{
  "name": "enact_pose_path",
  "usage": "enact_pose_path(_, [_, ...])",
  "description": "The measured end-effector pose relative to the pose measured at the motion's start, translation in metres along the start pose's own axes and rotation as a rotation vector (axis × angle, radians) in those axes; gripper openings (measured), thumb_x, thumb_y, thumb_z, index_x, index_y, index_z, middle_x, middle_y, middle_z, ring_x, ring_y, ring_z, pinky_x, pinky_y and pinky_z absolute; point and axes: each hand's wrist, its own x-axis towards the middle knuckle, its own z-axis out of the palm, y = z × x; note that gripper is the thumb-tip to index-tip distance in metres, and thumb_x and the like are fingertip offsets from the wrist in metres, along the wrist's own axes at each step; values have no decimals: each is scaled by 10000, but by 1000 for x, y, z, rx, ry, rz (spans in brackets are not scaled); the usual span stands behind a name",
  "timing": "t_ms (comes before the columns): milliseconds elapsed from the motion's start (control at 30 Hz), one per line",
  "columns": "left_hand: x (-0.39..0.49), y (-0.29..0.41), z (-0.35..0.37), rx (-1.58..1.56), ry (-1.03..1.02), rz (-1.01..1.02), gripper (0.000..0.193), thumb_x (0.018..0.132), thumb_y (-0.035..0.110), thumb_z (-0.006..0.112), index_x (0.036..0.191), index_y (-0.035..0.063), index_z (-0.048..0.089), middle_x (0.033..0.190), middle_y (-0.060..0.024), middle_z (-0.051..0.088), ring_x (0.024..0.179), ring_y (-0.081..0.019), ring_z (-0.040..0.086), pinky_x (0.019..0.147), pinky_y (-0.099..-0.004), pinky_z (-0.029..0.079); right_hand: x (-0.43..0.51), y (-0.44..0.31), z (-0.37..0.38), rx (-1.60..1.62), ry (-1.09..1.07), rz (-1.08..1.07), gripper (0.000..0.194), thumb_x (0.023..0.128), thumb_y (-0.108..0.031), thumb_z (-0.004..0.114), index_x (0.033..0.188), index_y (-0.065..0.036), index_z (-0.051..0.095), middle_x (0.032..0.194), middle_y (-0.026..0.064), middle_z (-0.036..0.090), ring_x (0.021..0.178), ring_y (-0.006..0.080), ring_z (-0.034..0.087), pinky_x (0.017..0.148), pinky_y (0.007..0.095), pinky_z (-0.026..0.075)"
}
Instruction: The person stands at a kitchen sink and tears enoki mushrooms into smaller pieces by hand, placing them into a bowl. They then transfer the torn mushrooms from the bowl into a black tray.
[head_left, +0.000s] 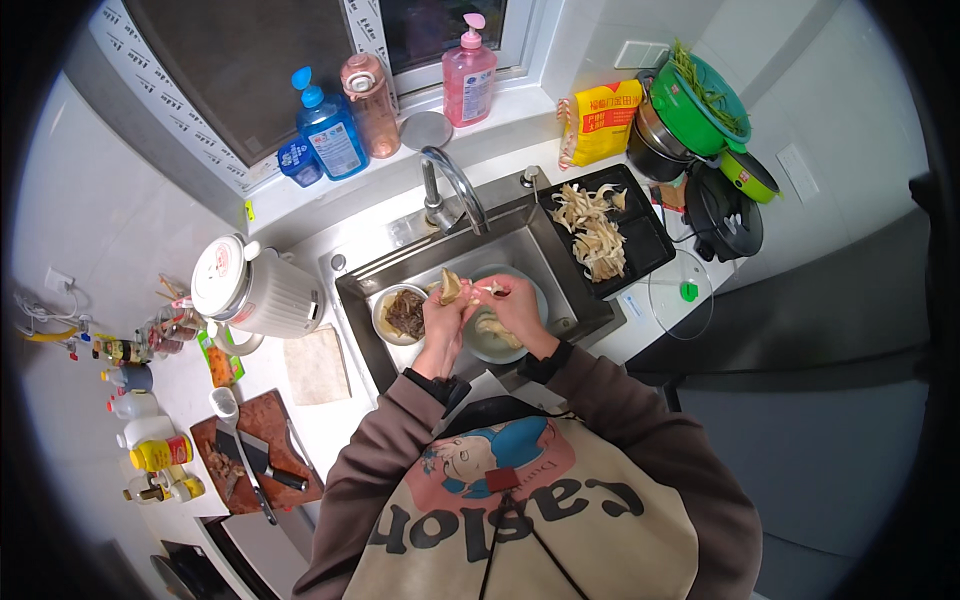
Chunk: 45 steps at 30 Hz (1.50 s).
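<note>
Over the steel sink (555, 262), my left hand (444, 319) grips an oyster mushroom (450, 286), its cap pointing up. My right hand (516, 306) meets it from the right, fingertips pinching a small pale piece (495, 288) of mushroom. Beneath the hands, a pale bowl (541, 296) of cloudy water stands in the sink with a mushroom clump (496, 330) in it. Beside it on the left is a white bowl (381, 330) of dark brown food (405, 313). Torn mushroom strips (596, 229) lie on a black tray (649, 232) at the sink's right edge.
A chrome faucet (466, 191) arches over the sink's back. At left stand a white lidded jug (270, 292), a folded cloth (316, 366) and a cutting board (281, 427) holding a cleaver (251, 450) and a long spoon (244, 442). A glass lid (681, 311) lies right of the tray.
</note>
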Motion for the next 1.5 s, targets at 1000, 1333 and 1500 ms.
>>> enact_pose_path(1000, [-36,-75,30,-184,-184,-372,214,884,-69,619,1090,-25,579,1058,-88,637,1010,-194,627,906,-310,554,-105,22,-53,1002,564,313,235,879,-26,683,1099,38,629,1051,79,669,930,137,643,840,223,533])
enact_pose_path(1333, [-42,-76,35,-197,-209,-460,246,908,-7,627,1137,-24,539,1105,-105,612,1043,-222,609,946,-317,543,-115,38,-69,1115,472,316,202,886,-19,668,1082,13,631,1054,73,664,940,140,639,833,214,533])
enact_pose_path(1500, [-50,-66,40,-246,-229,-429,264,911,-15,617,1153,-33,513,1131,-118,587,1054,-239,599,954,-367,549,-112,38,-63,1167,575,290,173,876,1,670,1043,5,626,1014,66,665,907,135,643,814,221,539])
